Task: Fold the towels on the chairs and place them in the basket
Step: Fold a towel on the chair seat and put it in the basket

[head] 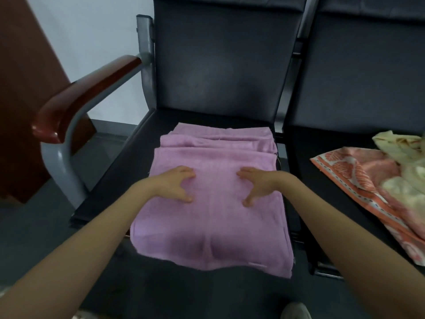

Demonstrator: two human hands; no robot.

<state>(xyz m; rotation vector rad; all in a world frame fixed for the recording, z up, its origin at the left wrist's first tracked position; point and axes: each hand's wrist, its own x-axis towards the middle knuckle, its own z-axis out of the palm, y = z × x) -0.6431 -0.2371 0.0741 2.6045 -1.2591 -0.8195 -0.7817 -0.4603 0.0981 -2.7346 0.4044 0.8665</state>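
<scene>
Two grips rest on the folded pink terry towel (211,222) on the dark padded chair seat (115,176): left grip (176,184) and right grip (257,184), fingers spread, clasping nothing. On the next seat (322,143), the orange patterned towel (358,171) and cream cloth (395,146) run off the right edge.

A tall reddish-brown wooden panel (25,88) is standing at the far left, reaching down to the floor. A plain pale wall (92,42) is showing to its right, with a dark grey skirting band (110,127) running along its foot. Dull grey flooring (23,238) is spreading out below.
</scene>
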